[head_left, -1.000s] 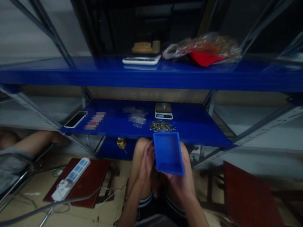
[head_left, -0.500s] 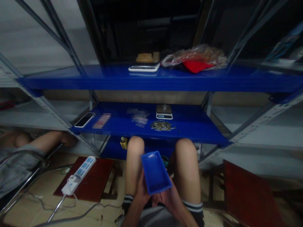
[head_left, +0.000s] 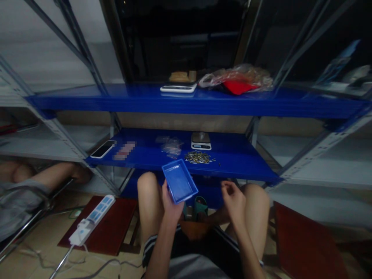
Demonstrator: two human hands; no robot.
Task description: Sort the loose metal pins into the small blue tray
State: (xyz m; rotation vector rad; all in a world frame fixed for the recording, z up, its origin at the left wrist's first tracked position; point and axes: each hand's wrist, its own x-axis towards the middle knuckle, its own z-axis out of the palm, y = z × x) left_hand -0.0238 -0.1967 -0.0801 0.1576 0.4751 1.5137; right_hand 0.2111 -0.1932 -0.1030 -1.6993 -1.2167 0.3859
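Observation:
My left hand (head_left: 171, 201) grips a blue plastic tray (head_left: 179, 179) by its near left side. The tray is tilted towards me in front of the shelf edge, and nothing shows inside it. Over my right knee, my right hand (head_left: 234, 199) is raised with loosely curled fingers, a gap showing between thumb and fingers and nothing visible in it. Beyond the hands, a pile of small metal screw-like pieces (head_left: 199, 157) lies on the blue shelf. Behind it stands a small digital scale (head_left: 201, 142) with a little clear item on top. Clear plastic bags (head_left: 172, 146) lie left of the pile.
A phone (head_left: 102, 149) and a blurred-out pink item (head_left: 124, 150) lie at the shelf's left. The upper shelf (head_left: 122, 101) holds another scale (head_left: 178, 88) and a red item in plastic (head_left: 241, 83). A power strip (head_left: 93, 219) rests on a stool at left; another person's leg (head_left: 56, 176) is beyond.
The tray has moved up and left, towards the shelf, in my left hand. My right hand has let go of it and moved right. My knees have spread apart.

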